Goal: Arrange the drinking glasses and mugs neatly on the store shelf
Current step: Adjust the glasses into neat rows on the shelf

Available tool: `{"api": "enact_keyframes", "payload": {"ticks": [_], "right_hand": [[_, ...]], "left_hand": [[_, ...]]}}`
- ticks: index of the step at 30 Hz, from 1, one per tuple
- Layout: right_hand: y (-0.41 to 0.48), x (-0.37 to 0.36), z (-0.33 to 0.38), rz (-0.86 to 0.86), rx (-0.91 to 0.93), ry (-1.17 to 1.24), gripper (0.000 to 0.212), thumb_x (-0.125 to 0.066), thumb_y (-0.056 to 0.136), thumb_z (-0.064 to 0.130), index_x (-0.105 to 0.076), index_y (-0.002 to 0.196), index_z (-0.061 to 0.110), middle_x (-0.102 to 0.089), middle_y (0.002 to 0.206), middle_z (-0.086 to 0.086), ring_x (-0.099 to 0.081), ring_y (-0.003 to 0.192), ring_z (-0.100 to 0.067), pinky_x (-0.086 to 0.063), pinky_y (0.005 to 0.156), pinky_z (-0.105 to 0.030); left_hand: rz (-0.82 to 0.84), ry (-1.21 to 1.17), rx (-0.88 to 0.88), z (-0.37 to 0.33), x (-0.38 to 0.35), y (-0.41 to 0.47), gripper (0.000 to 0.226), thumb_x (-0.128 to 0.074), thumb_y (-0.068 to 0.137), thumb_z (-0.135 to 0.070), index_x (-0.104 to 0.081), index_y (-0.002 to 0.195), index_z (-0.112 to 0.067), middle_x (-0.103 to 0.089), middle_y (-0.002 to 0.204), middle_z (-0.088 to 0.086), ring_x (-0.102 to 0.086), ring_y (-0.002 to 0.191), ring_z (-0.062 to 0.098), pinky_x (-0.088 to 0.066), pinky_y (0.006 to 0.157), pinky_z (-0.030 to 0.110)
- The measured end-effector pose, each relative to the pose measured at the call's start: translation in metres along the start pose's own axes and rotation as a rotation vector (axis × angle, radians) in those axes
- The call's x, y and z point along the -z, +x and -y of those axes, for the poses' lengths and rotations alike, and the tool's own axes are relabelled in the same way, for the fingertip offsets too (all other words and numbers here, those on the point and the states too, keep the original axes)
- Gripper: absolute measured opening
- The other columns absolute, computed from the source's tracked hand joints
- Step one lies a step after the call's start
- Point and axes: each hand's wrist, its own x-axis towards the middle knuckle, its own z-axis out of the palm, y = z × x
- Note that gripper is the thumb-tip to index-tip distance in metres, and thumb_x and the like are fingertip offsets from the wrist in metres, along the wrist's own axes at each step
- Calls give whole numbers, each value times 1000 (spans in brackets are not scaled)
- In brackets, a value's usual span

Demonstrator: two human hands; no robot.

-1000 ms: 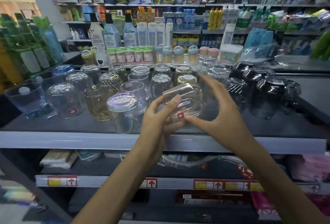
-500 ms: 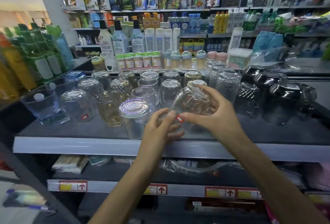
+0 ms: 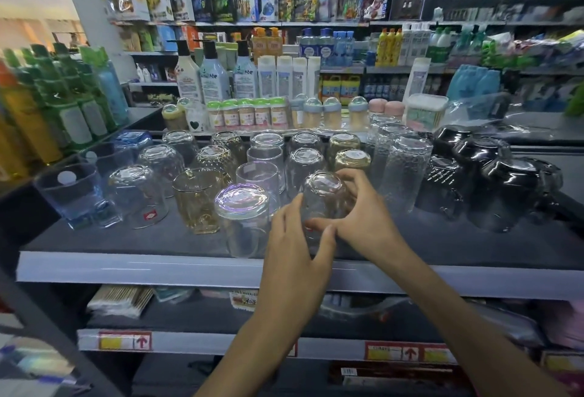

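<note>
A clear drinking glass stands upside down on the dark grey shelf, at the front of a column of inverted glasses. My right hand curls round its right side and front, thumb across the lower part. My left hand touches the glass's left side with straight fingers, its thumb meeting the right thumb. To the left stand an iridescent-based glass and an amber mug. Tall textured glasses stand to the right.
Black mugs crowd the shelf's right end; blue square glasses sit at the left. Several more inverted glasses fill the rows behind. Small jars and bottles line the back. The shelf's front edge lies just below my hands.
The glass was tilted in the air between both hands; it has been turned base-up and brought down onto the shelf. The camera has moved closer and slightly left.
</note>
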Motion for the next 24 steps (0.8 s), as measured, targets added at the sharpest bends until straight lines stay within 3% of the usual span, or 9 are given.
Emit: {"api": "enact_keyframes", "payload": {"ticks": [2,7,10,12,14,16,19,21,24], "right_hand": [[-1,-1,1,29,-5,-7,98,-101,53,42,-47,134,35,-58,130,13,-55,121,-4,-47,101,-24],[-6,5,0,142,41,-75,104,-86,54,60,-40,145,42,-53,144,9,-48,136,-7,-46,112,-35],[-10,31,6,210,161,-130,79,-75,78,25,-44,149,35,-53,148,12,-50,136,-4,-44,115,-33],[-5,50,15,145,258,-179,60,-63,85,-2,-60,139,23,-63,137,7,-59,127,-3,-47,111,-27],[11,59,28,58,328,-281,48,-58,90,-9,-71,126,21,-70,123,8,-66,113,-2,-50,101,-17],[33,57,41,32,379,-406,37,-61,94,0,-75,118,25,-72,116,11,-66,105,-4,-51,92,-15],[64,43,52,92,454,-591,26,-70,94,16,-75,118,26,-73,112,7,-67,100,-11,-52,92,-31],[80,35,55,157,467,-672,28,-72,94,25,-74,122,25,-74,111,3,-66,99,-15,-52,91,-36],[93,27,52,242,471,-733,37,-72,93,37,-71,129,26,-72,120,2,-62,104,-16,-46,87,-31]], "left_hand": [[-16,21,-43,1,0,3,66,-59,102,-37,-29,159,-25,-34,158,-8,-27,139,-6,-16,102,-4],[-39,52,-98,-1,-2,6,62,-54,103,-38,-28,159,-32,-26,163,-4,-31,149,13,-31,113,21],[-48,126,-160,-2,-2,5,55,-54,104,-38,-36,155,-36,-22,165,1,-25,152,19,-28,116,25],[-62,198,-229,0,-3,6,51,-58,102,-33,-43,151,-35,-27,164,5,-28,151,24,-27,116,27],[-82,278,-305,3,-7,10,52,-63,99,-27,-49,148,-29,-35,160,11,-35,147,32,-38,115,39],[-99,350,-351,7,-12,17,52,-66,96,-22,-53,147,-23,-42,155,15,-41,143,37,-45,112,50],[-118,396,-366,12,-16,26,55,-73,91,-16,-56,144,-20,-48,150,16,-44,140,39,-47,109,52],[-121,399,-374,15,-18,28,58,-76,88,-13,-57,142,-18,-49,149,17,-44,139,40,-49,106,51],[-124,385,-379,16,-17,25,59,-74,88,-11,-56,144,-19,-46,151,16,-41,141,39,-51,103,48]]}}
